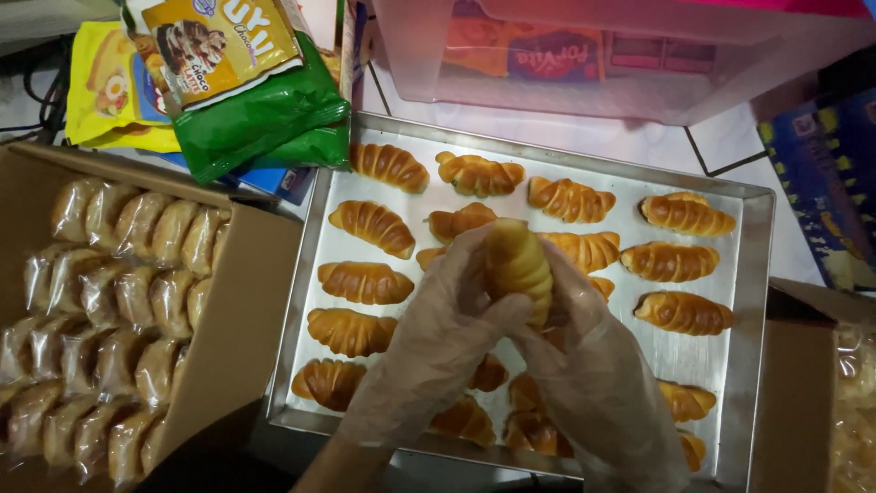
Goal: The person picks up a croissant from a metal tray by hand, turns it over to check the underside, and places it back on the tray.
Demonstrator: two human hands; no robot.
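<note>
Both my hands wear thin clear plastic gloves and meet over the middle of a metal baking tray [753, 274]. My left hand [438, 333] and my right hand [584, 365] together hold one golden ridged bread roll [518, 260] upright above the tray. Several more baked rolls [370, 226] lie in rows on the tray, some hidden under my hands.
A cardboard box [239, 319] at the left holds several rolls wrapped in clear plastic [109, 301]. Yellow and green snack packets [260, 114] lie at the top left. A clear plastic container [584, 64] stands behind the tray. Another cardboard box [803, 383] is at the right.
</note>
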